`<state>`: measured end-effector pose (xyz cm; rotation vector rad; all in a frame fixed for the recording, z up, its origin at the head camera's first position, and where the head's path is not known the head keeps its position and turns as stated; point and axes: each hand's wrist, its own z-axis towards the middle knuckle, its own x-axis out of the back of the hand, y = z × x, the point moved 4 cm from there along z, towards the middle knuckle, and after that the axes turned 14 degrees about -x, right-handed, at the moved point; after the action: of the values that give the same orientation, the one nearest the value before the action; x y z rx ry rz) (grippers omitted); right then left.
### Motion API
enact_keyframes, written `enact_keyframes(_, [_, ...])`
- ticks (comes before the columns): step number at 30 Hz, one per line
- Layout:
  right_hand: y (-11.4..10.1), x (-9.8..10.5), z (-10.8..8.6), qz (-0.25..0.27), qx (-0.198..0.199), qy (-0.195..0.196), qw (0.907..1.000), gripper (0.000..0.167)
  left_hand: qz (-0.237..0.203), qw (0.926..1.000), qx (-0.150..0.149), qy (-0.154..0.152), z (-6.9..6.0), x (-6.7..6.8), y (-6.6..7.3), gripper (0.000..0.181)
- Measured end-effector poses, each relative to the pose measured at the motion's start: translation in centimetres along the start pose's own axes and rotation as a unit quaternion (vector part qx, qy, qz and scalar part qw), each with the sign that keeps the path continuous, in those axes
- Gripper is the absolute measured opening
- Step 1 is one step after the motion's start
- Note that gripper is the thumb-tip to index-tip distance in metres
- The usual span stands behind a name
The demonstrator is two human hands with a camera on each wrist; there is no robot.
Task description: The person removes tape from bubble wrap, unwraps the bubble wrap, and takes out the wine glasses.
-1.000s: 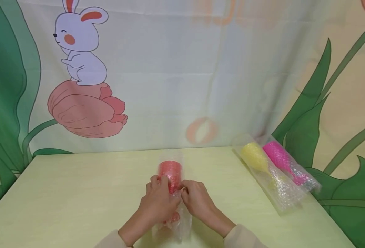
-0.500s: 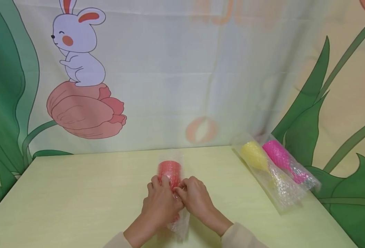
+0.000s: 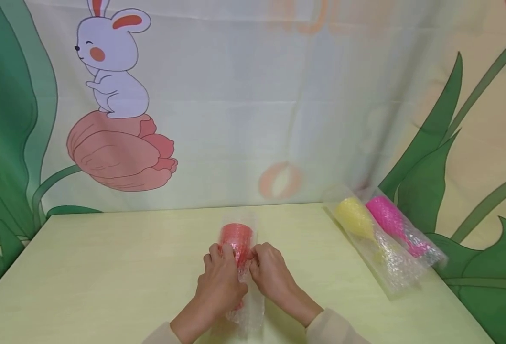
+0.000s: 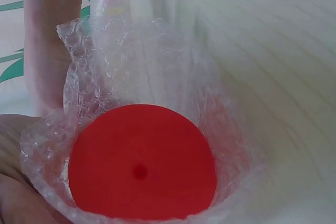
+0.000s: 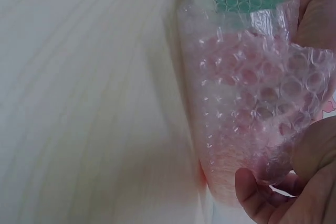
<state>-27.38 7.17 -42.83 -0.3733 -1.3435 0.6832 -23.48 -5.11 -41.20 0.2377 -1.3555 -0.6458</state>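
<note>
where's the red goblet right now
In the head view, the red goblet lies in bubble wrap, about midway across the table, partly covered by the left hand, with the right hand at its right side.

My remote feed gives me a pale yellow-green table [image 3: 128, 272], its top streaked with a faint grain. Around the middle of its width, toward the near side, a red goblet [image 3: 237, 235] lies lengthwise in clear bubble wrap [image 3: 254, 310], bowl toward the far edge. At the far right corner I have two more goblets lying slantwise, side by side, in clear sleeves: a yellow goblet [image 3: 354, 217] and, just right of it, a bright pink goblet [image 3: 383, 213] (whether their sleeves merely touch or overlap, I can't tell). The pink one's sleeve appears to reach past the right edge.
</note>
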Motion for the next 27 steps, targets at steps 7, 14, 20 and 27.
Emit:
enact_keyframes(7, [-0.6,0.1,0.1,-0.032,-0.022,0.023,0.9990,0.008,-0.001,1.0000,0.006,-0.006,0.1,0.0,-0.2,0.057])
enact_keyframes(14, [-0.6,0.3,0.8,-0.040,0.002,0.039,0.9984,0.012,0.006,1.0000,0.000,-0.007,0.1,-0.1,-0.3,0.057])
enact_keyframes(20, [-0.3,0.1,1.2,-0.059,0.014,0.059,0.9964,0.013,0.014,0.9997,0.013,-0.016,0.1,-0.4,-0.4,0.058])
enact_keyframes(27, [-0.4,0.1,1.5,-0.050,0.017,0.060,0.9968,0.007,0.016,0.9994,0.014,-0.029,0.1,-0.4,-0.2,0.067])
